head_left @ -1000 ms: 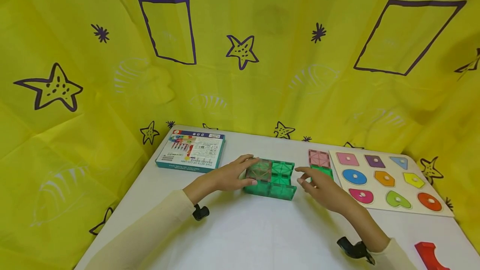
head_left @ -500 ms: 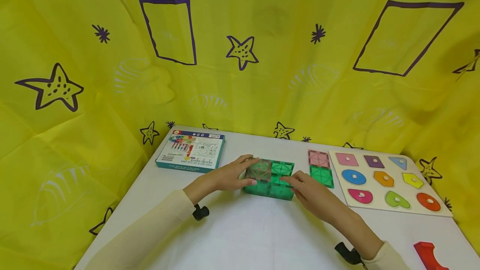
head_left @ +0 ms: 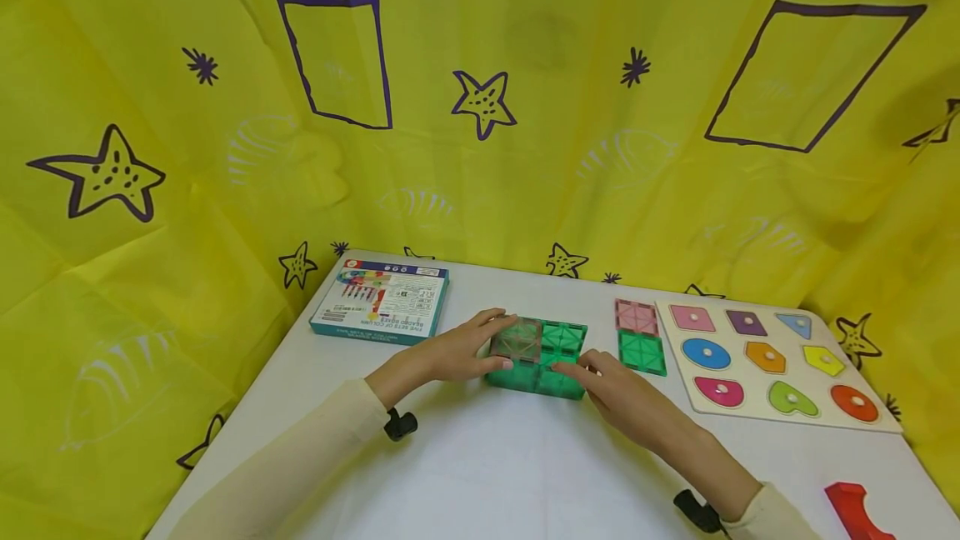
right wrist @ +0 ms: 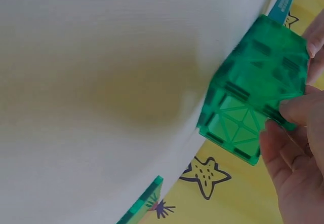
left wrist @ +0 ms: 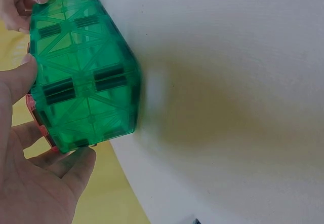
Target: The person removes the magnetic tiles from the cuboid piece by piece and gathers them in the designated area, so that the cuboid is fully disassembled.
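Green tile box: a box made of see-through green tiles (head_left: 537, 359) sits on the white bench (head_left: 495, 473), near the middle. It is two tiles long. One top tile on its left end is pink (head_left: 517, 338).

Left hand: the left hand (head_left: 457, 350) is on the left end of the green tile box. Its grip is grasping the box, with fingers lying over the pink top tile and the thumb pressed on the near side. In the left wrist view the thumb and fingers (left wrist: 20, 77) wrap the edge of the green tile box (left wrist: 83, 72).

Right hand: the right hand (head_left: 618, 394) is at the right end of the green tile box. Its grip pinches the near right corner with its fingertips. In the right wrist view the fingers (right wrist: 298, 110) touch the edge of the green tile box (right wrist: 255, 95).

Loose tiles: a pink tile (head_left: 637, 317) and a green tile (head_left: 641, 352) lie flat just right of the green tile box, touching each other.

Shape puzzle: a wooden board with colored shapes (head_left: 772, 361) lies right of the green tile box, past the loose tiles.

Flat box: a blue-edged flat box (head_left: 382, 301) lies left of the green tile box, a bit farther back.

Red piece: a red curved piece (head_left: 858, 511) is far to the right of the green tile box, at the near edge of the bench.

Cloth: a yellow cloth with stars (head_left: 480, 107) hangs behind the green tile box.
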A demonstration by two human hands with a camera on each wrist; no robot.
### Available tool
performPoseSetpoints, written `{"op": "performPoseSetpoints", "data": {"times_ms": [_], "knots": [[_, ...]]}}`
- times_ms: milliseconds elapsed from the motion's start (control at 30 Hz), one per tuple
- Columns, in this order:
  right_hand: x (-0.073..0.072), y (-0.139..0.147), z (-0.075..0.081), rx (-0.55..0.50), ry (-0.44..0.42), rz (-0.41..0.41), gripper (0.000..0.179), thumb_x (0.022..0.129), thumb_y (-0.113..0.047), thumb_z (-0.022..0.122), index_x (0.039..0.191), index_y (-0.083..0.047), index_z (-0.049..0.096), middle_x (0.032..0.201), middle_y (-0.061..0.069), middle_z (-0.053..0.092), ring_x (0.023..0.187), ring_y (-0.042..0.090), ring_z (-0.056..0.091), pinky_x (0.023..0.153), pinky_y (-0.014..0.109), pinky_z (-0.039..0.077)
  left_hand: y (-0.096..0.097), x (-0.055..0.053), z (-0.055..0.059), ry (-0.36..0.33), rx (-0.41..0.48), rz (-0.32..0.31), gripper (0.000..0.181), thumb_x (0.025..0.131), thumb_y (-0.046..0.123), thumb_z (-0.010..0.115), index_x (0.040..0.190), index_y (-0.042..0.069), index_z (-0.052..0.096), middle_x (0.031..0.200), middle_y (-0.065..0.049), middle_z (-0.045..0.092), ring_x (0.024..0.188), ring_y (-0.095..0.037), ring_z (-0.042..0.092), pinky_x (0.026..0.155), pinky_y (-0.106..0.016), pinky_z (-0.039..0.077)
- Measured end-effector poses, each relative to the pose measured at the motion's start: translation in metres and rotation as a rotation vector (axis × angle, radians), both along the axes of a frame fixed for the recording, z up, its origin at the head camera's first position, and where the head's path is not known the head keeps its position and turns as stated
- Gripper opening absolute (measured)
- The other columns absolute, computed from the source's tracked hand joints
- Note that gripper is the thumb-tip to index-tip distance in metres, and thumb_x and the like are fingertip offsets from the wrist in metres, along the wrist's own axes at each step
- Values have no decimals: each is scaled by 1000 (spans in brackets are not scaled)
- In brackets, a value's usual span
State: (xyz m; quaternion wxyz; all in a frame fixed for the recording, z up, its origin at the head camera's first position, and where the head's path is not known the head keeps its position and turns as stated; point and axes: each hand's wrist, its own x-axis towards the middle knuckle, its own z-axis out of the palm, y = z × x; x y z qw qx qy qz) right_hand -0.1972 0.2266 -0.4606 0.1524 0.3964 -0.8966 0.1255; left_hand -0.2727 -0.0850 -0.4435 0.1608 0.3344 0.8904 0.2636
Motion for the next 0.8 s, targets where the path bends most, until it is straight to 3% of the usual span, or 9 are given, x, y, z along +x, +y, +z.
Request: {"op": "performPoseSetpoints", "data": {"times_ms": [300,800], "knots": [[0,2,-5,-24,40,47,68,86,9,81,145,-21,65,103,0,58,87,9,54,72,20,54,0,2,2,-8,5,1,77,107,51,59,170,27,23,177,-11,14,160,-34,26,125,-56,32],[0,3,-5,-70,-42,8,62,91,6,78,144,-25,68,102,-5,56,90,4,54,75,20,53,0,3,5,-9,5,-9,78,107,49,59,171,24,22,176,-13,15,159,-35,27,124,-56,34]]}}
